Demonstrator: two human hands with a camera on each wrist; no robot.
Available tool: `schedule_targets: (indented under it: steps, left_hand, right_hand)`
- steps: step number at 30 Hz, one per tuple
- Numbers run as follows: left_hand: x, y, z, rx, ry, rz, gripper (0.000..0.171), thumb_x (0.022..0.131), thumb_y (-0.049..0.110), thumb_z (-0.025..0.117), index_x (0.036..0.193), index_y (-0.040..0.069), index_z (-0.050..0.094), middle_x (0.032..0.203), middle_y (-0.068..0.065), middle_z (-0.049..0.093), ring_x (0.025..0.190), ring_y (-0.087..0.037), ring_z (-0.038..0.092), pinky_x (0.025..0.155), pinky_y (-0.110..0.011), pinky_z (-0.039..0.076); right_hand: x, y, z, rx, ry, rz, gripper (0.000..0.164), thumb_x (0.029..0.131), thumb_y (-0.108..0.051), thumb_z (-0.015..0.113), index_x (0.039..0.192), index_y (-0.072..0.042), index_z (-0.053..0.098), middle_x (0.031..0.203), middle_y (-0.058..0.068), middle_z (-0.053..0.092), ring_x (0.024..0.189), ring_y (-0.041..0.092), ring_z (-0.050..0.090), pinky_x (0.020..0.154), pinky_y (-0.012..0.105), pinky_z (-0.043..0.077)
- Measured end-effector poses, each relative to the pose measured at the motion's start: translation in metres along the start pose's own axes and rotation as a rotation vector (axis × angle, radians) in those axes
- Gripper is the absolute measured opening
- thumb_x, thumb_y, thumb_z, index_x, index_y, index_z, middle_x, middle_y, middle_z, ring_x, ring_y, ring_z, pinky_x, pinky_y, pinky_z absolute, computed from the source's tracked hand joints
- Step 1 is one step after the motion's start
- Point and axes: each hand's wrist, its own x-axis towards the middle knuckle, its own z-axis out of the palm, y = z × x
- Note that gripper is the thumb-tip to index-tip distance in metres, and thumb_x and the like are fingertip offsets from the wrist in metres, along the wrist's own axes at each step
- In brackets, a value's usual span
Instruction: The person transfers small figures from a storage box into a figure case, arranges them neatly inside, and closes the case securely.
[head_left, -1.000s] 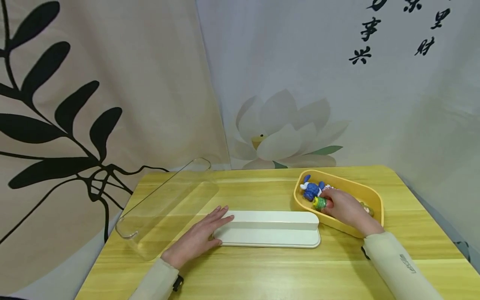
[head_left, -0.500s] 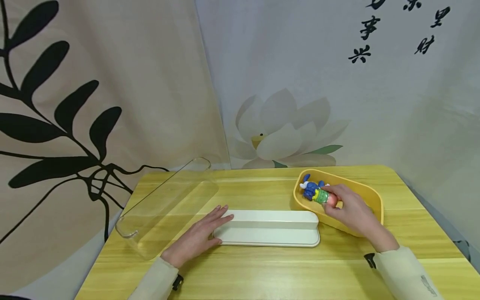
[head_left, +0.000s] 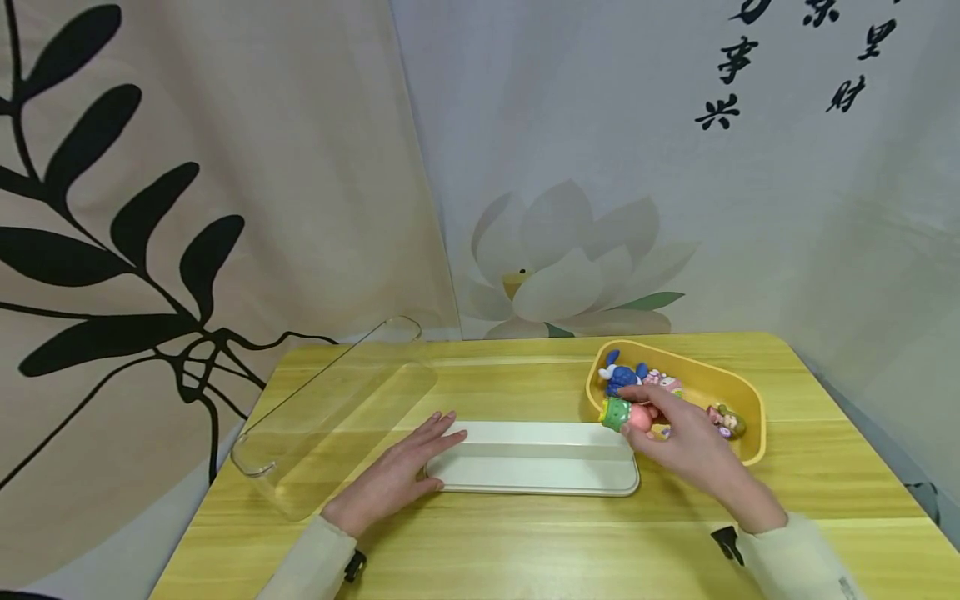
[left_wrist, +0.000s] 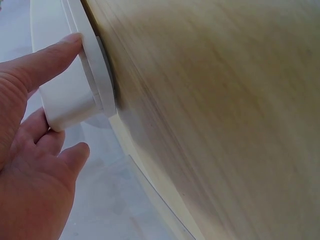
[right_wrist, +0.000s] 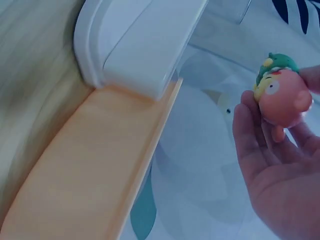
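My right hand (head_left: 693, 437) pinches a small pink toy figurine (head_left: 640, 416) with a green and yellow part, held tilted over the near left rim of the yellow tray (head_left: 738, 379). In the right wrist view the figurine (right_wrist: 284, 97) shows a round pink head with a white eye, between thumb and fingers. My left hand (head_left: 397, 475) rests at the left end of a white stepped base (head_left: 540, 475), fingers mostly straight. Seen from the left wrist, the thumb (left_wrist: 55, 57) touches the base's edge and other fingers lie along its far side.
Inside the yellow tray lie a blue figurine (head_left: 621, 379), pinkish figurines (head_left: 663, 381) and a greenish one (head_left: 731, 423). A clear plastic cover (head_left: 337, 408) lies on the wooden table (head_left: 525, 550) at the left. Printed cloth (head_left: 570, 125) hangs behind the table.
My right hand has lifted the pink figurine from inside the tray and carried it left, toward the right end of the white base. My left hand has stayed in place.
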Motion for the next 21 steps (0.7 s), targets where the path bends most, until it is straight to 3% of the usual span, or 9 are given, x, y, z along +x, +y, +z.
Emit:
schedule_targets:
  steps: [2, 11, 15, 21]
  left_hand:
    - [0.000, 0.000, 0.000, 0.002, 0.000, 0.002, 0.079, 0.088, 0.011, 0.083, 0.158, 0.015, 0.046, 0.170, -0.010, 0.027, 0.156, -0.030, 0.023, 0.119, -0.051, 0.037]
    - [0.001, 0.000, 0.000, -0.001, -0.008, -0.007, 0.079, 0.088, 0.010, 0.082, 0.158, 0.016, 0.045, 0.170, -0.009, 0.025, 0.156, -0.029, 0.022, 0.119, -0.050, 0.038]
    - [0.000, 0.000, 0.001, -0.009, -0.008, -0.012, 0.079, 0.089, 0.010, 0.082, 0.158, 0.017, 0.045, 0.170, -0.009, 0.025, 0.156, -0.029, 0.022, 0.119, -0.050, 0.038]
    - [0.000, 0.000, 0.001, -0.012, -0.002, -0.011, 0.079, 0.088, 0.010, 0.082, 0.158, 0.017, 0.045, 0.170, -0.009, 0.025, 0.156, -0.029, 0.023, 0.119, -0.050, 0.037]
  right_hand:
    - [0.000, -0.004, 0.005, 0.046, -0.016, -0.022, 0.036, 0.091, -0.008, 0.074, 0.126, -0.010, 0.067, 0.108, -0.001, 0.070, 0.089, 0.013, 0.064, 0.073, 0.026, 0.059]
    - [0.003, -0.025, 0.030, 0.098, -0.038, -0.126, 0.024, 0.092, -0.006, 0.073, 0.114, -0.016, 0.069, 0.105, -0.009, 0.066, 0.081, 0.005, 0.059, 0.066, 0.025, 0.057]
    - [0.005, -0.036, 0.045, 0.071, -0.062, -0.167, 0.018, 0.092, -0.012, 0.076, 0.108, -0.017, 0.070, 0.095, -0.014, 0.064, 0.077, 0.002, 0.057, 0.064, 0.025, 0.057]
    - [0.010, -0.047, 0.066, 0.021, -0.079, -0.178, 0.013, 0.092, -0.024, 0.080, 0.102, -0.021, 0.072, 0.095, -0.016, 0.061, 0.077, 0.000, 0.055, 0.063, 0.020, 0.054]
